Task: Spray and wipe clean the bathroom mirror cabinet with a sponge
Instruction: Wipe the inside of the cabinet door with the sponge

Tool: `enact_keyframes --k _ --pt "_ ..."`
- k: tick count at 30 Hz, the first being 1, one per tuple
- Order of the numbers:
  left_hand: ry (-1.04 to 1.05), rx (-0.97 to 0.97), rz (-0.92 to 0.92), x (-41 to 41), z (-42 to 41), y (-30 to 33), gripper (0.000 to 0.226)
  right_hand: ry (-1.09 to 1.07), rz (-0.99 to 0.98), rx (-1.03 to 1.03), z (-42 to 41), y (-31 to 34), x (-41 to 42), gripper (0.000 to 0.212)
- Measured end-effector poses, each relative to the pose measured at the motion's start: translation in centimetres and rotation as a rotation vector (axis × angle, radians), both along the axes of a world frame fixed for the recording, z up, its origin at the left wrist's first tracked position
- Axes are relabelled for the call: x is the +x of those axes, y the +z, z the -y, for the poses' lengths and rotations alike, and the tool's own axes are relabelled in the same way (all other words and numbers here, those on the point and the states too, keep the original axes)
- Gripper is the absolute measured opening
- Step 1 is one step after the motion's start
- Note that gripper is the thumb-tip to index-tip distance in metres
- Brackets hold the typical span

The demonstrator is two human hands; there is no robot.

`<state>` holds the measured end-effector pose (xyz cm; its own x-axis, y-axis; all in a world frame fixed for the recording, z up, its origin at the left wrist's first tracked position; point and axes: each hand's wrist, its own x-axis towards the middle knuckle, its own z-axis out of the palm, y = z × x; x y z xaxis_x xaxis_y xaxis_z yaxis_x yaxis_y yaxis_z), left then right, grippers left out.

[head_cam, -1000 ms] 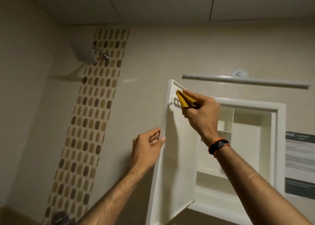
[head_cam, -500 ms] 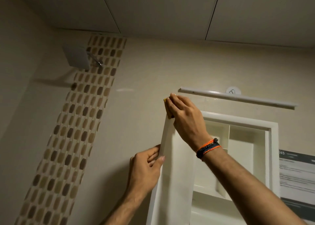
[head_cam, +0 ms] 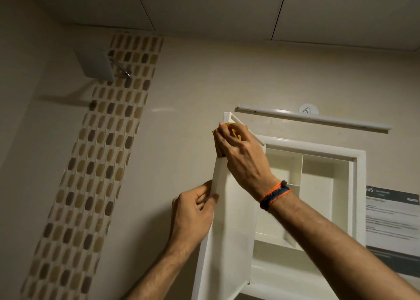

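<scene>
From the head camera I read only "545" on the grey wall notice (head_cam: pixel 392 222); the rest blurs. A light bar (head_cam: pixel 313 117) and shower head (head_cam: pixel 96 65) hang nearby. My right hand (head_cam: pixel 243 156) presses the yellow sponge (head_cam: pixel 219 145) on the open white cabinet door (head_cam: pixel 229 236); my left hand (head_cam: pixel 193 218) pinches its edge.
</scene>
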<state>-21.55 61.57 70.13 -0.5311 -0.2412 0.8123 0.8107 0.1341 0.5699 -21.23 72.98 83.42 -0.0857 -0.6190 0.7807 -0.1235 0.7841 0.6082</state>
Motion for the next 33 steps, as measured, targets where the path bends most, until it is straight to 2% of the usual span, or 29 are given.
enact_keyframes --k 4,7,8,11,12,15,19,21,24,30,33 --pt "-0.023 -0.021 0.045 0.1 0.3 -1.5 0.049 0.045 0.016 0.087 -0.6 -4.1 -0.7 0.054" --pt "-0.074 0.016 0.111 0.2 0.8 -3.4 0.046 0.021 0.032 0.149 -1.0 -6.0 -0.2 0.049" --pt "-0.086 0.025 0.123 0.2 0.9 -4.0 0.042 0.02 0.031 0.163 -1.1 -5.9 0.1 0.053" --pt "-0.095 0.05 0.15 0.4 1.3 -5.3 0.033 0.062 0.04 0.172 -1.3 -3.9 1.1 0.082" --pt "-0.096 0.056 0.157 0.5 1.3 -5.6 0.03 0.062 0.021 0.157 -1.4 -3.2 1.3 0.083" --pt "-0.08 0.051 0.162 0.7 1.2 -6.2 0.03 -0.006 0.003 0.123 -1.3 -2.6 1.2 0.069" --pt "-0.11 0.063 0.177 1.0 1.3 -6.6 0.034 -0.008 -0.015 0.123 -1.1 -5.2 0.7 0.061" --pt "-0.118 0.075 0.194 1.1 1.3 -7.0 0.038 0.042 -0.039 0.165 -1.0 -7.1 0.2 0.065" --pt "-0.131 0.096 0.233 1.3 1.4 -8.1 0.038 0.016 0.011 0.216 -1.2 -10.2 -0.2 0.075" --pt "-0.139 0.113 0.338 1.7 1.7 -11.0 0.028 0.004 0.169 0.251 -1.8 -16.1 -1.1 0.063" --pt "-0.122 0.102 0.367 1.8 1.5 -11.7 0.031 0.038 0.256 0.262 -2.2 -17.0 -1.0 0.048"
